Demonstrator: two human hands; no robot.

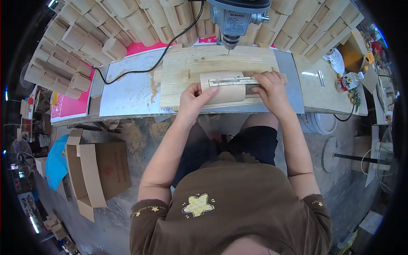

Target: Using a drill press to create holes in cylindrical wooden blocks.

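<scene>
A pale, rounded wooden block point(227, 94) lies lengthwise on the flat wooden board point(176, 80) in front of me. Along its upper side rests a narrow slotted strip point(231, 81), light-coloured with a metallic look; its exact kind is unclear. My left hand point(194, 98) grips the block's left end, the thumb lying on top near the strip's left end. At the right, my right hand point(272, 90) closes around the strip's right end, fingers over it and thumb by the block's end. A bench drill point(233, 25) stands just beyond, its bit point(229, 50) pointing down above the board.
Hollowed wooden pieces point(76, 38) are stacked along the back and left. A black cable point(163, 57) crosses the bench to the left. At right stand a plastic bottle point(348, 81) and a white bucket point(318, 123). An open cardboard box point(106, 170) sits on the floor at left.
</scene>
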